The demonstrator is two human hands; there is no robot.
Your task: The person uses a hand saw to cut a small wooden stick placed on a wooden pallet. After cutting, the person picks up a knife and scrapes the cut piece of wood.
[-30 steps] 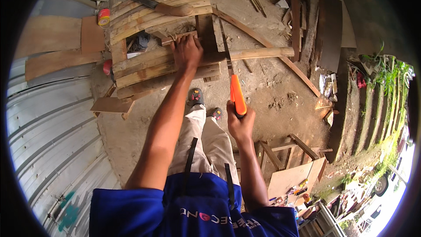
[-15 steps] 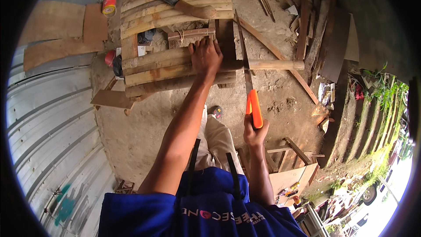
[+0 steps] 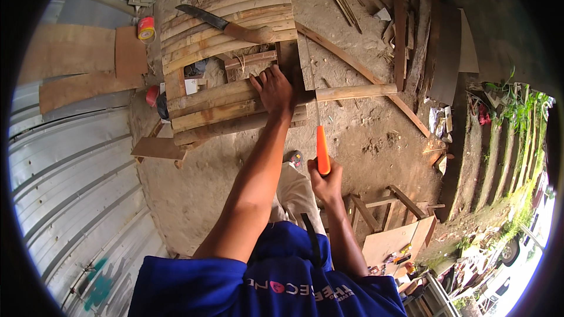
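Left hand (image 3: 276, 92): spread on tan bamboo slats (image 3: 214, 95)
Right hand (image 3: 327, 181): gripping orange-handled metal handsaw (image 3: 322, 147)
Wooden-handled, dark-bladed knife (image 3: 230, 27): left hand's eleven o'clock

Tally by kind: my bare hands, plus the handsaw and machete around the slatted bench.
Hands: 2 (left hand, right hand)
Orange-handled handsaw: 1
Machete: 1
Total: 4
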